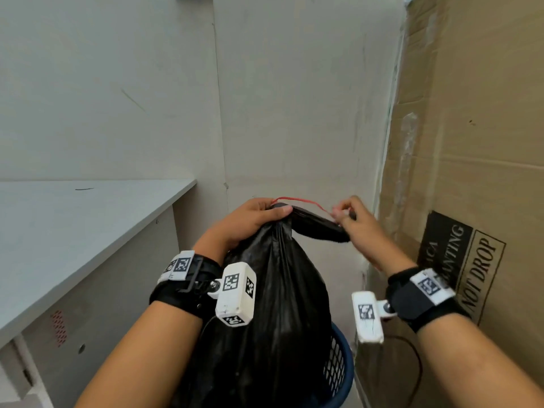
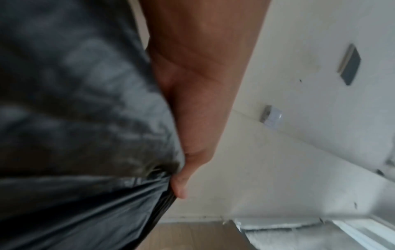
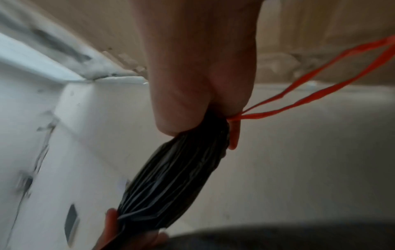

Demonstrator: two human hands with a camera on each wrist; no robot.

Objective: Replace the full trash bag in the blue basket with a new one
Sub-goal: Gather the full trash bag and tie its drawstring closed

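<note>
A full black trash bag (image 1: 273, 319) stands in the blue mesh basket (image 1: 341, 369) at the bottom of the head view. My left hand (image 1: 250, 219) grips the gathered neck of the bag, with the thumb pressed over the plastic (image 2: 179, 186). My right hand (image 1: 350, 216) pinches the bunched top end of the bag (image 3: 183, 177) together with a red drawstring (image 1: 297, 200). The red drawstring (image 3: 310, 88) runs as a loop from my right hand to my left. Most of the basket is hidden behind the bag.
A grey desk (image 1: 73, 237) stands on the left, close to the basket. A tall cardboard box (image 1: 471, 172) marked DO NOT DROP fills the right side. A pale wall (image 1: 294, 113) is straight ahead. The basket sits in the narrow gap between desk and box.
</note>
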